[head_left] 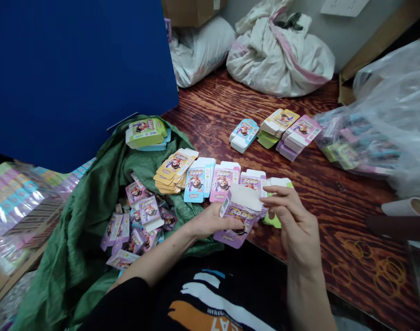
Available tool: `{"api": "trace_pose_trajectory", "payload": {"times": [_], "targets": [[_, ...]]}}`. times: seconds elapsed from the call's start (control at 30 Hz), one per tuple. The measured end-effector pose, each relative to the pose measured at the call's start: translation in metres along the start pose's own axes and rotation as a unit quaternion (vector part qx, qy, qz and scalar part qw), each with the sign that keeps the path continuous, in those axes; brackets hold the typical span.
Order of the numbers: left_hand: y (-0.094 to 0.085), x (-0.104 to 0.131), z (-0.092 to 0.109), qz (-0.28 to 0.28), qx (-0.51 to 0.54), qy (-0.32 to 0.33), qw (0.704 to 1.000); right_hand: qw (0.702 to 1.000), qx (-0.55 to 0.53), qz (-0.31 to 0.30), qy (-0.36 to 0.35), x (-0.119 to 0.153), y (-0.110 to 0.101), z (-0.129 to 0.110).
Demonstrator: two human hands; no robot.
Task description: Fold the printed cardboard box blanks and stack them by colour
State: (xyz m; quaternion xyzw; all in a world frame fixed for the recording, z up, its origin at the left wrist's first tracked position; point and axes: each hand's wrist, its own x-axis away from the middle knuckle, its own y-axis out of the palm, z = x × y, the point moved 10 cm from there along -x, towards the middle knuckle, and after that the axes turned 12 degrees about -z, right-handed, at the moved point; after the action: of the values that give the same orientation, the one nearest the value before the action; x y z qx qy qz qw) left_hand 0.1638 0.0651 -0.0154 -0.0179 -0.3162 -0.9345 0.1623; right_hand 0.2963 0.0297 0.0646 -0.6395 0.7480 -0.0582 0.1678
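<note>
My left hand [213, 219] grips a small purple carton [238, 218] printed with a cartoon figure, thumb across its front. The carton's white top flap [246, 195] stands up, unfolded. My right hand [292, 216] is beside the flap's right edge, fingers apart and slightly bent; I cannot tell whether a fingertip touches it. Behind the hands, along the table edge, lie stacks of flat cartons: yellow [175, 170], blue [196, 181], pink [224, 179], purple [253, 179] and green [275, 220], the last partly hidden by my right hand.
A green sack [82, 220] at left holds many filled-out cartons [150, 211]. More carton stacks [282, 119] sit farther back on the wooden table [210, 110]. Around stand white sacks [282, 55], a clear plastic bag [396, 105], rubber bands [389, 276] and a blue panel [75, 73].
</note>
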Motion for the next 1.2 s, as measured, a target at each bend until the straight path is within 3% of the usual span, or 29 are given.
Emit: {"api": "trace_pose_trajectory", "payload": {"times": [0.17, 0.37, 0.5, 0.57, 0.67, 0.77, 0.87, 1.03, 1.2], "targets": [[-0.001, -0.008, -0.005, 0.012, -0.036, 0.012, 0.999, 0.998, -0.050, -0.031, 0.036, 0.008, 0.018, 0.024], [-0.018, -0.001, 0.005, 0.116, -0.082, 0.063, 0.988, 0.996, 0.046, 0.075, 0.006, 0.010, 0.001, 0.004], [-0.022, 0.015, 0.022, 0.155, -0.123, 0.102, 0.975, 0.994, 0.067, 0.086, 0.018, 0.009, -0.001, 0.003], [-0.018, 0.022, 0.032, 0.155, -0.190, 0.120, 0.962, 0.995, 0.067, 0.075, 0.014, 0.008, 0.002, 0.002], [-0.006, 0.031, 0.049, 0.140, -0.343, 0.146, 0.917, 0.997, 0.058, 0.056, 0.009, 0.008, 0.009, 0.003], [0.002, 0.035, 0.058, 0.121, -0.420, 0.154, 0.886, 0.996, 0.009, 0.080, 0.029, 0.011, 0.007, 0.012], [-0.003, 0.033, 0.054, 0.113, -0.396, 0.120, 0.904, 0.994, -0.050, 0.077, 0.066, 0.010, 0.007, 0.024], [-0.013, 0.027, 0.039, 0.094, -0.273, 0.075, 0.955, 0.997, -0.046, -0.026, 0.052, -0.001, 0.017, 0.015], [-0.012, 0.027, 0.035, 0.084, -0.241, 0.072, 0.964, 0.990, -0.103, -0.072, 0.065, -0.005, 0.032, 0.014]]}}
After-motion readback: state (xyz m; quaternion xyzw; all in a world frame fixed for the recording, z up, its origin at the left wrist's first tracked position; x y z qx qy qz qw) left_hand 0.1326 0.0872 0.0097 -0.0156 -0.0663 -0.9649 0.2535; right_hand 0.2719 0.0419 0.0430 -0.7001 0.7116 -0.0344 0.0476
